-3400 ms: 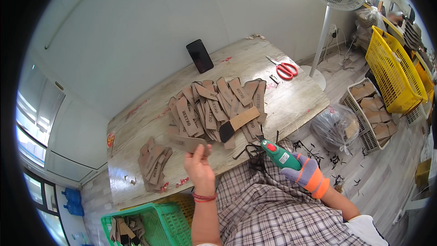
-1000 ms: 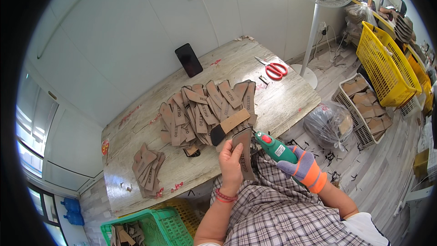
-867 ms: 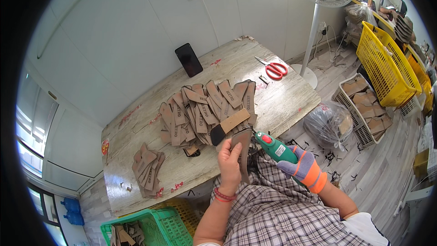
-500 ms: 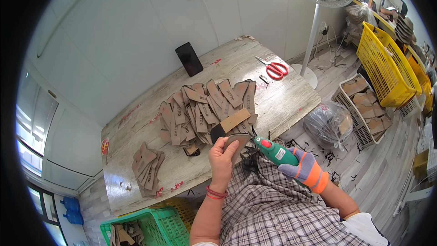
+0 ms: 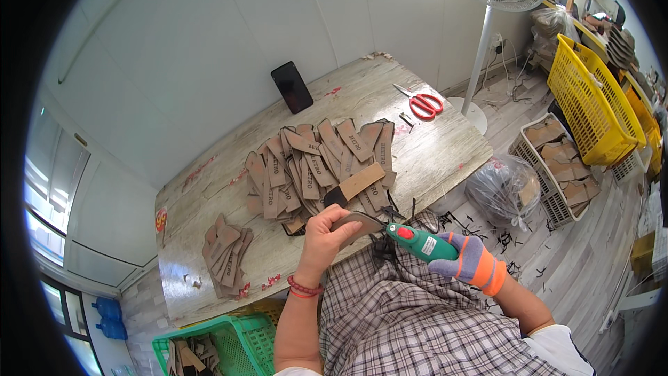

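My bare left hand pinches a brown, dark-edged flat piece between thumb and fingers at the table's near edge. In a grey and orange glove, my right hand grips a green handheld electric cutter with a red button. The cutter's dark tip meets the far end of the piece, where black scraps hang. Just beyond lies a heap of similar printed brown pieces, with a tan and black strip on top. A smaller pile sits to the left.
Red-handled scissors and a black phone are on the table. A green basket stands below left. On the right are a plastic bag, a crate, a yellow basket and a fan. Black trimmings litter the floor.
My left hand has moved left and slightly down, turning the brown piece flatter. The cutter has shifted slightly down, its tip still at the piece's end.
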### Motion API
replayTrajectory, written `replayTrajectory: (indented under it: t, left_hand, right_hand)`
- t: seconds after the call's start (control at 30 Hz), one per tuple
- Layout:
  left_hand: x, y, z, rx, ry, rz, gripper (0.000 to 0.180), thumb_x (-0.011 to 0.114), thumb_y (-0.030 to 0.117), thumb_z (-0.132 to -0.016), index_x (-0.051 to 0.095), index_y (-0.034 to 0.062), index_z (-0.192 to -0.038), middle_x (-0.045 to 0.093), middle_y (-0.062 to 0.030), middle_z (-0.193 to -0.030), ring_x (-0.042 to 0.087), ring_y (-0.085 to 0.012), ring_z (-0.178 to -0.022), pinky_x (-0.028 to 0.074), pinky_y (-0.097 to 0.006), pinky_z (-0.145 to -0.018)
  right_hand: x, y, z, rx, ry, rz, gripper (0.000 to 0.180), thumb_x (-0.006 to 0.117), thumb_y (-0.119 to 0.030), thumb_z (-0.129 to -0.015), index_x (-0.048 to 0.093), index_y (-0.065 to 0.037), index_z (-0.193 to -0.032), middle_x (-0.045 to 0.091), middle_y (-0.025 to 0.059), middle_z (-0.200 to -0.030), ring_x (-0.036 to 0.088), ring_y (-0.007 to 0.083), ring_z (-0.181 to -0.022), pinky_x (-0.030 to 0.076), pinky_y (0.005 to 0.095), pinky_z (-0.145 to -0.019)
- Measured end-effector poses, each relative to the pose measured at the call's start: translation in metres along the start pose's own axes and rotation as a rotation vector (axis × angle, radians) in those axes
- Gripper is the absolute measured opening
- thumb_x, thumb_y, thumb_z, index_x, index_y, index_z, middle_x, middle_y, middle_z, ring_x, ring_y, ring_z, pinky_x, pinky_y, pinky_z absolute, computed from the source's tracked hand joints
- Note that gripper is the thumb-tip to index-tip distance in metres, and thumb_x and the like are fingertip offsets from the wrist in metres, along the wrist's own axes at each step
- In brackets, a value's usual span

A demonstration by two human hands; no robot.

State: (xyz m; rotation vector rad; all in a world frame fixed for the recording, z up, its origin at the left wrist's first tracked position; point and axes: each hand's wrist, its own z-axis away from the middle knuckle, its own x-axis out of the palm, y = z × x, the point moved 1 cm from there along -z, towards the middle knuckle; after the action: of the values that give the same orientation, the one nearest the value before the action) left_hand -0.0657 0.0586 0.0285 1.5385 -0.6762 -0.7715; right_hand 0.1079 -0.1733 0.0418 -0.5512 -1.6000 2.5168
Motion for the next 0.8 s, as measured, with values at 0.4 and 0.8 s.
replayTrajectory:
  t: [0.4, 0.8]
  left_hand:
    - [0.005, 0.008, -0.002, -0.047, -0.173, -0.132, 0.013, 0.07, 0.009, -0.081, 0.067, -0.0031, -0.086, 0.051, 0.0028, -0.077, 0.046, -0.0053, -0.069, 0.037, -0.022, -0.061]
    - [0.004, 0.004, -0.014, 0.103, -0.029, -0.329, 0.01, 0.069, 0.005, -0.08, 0.064, -0.002, -0.084, 0.052, -0.0012, -0.078, 0.05, -0.0086, -0.071, 0.041, -0.024, -0.064]
  right_hand:
    - [-0.001, 0.002, -0.001, -0.066, -0.011, 0.072, 0.058, 0.079, -0.037, -0.077, 0.06, -0.001, -0.119, 0.067, 0.0049, -0.078, 0.06, 0.0076, -0.065, 0.049, 0.0237, -0.06]
    - [0.005, 0.019, -0.015, -0.127, 0.099, -0.179, 0.053, 0.079, -0.029, -0.078, 0.06, -0.001, -0.119, 0.066, 0.001, -0.078, 0.057, 0.0047, -0.06, 0.047, 0.0207, -0.054]
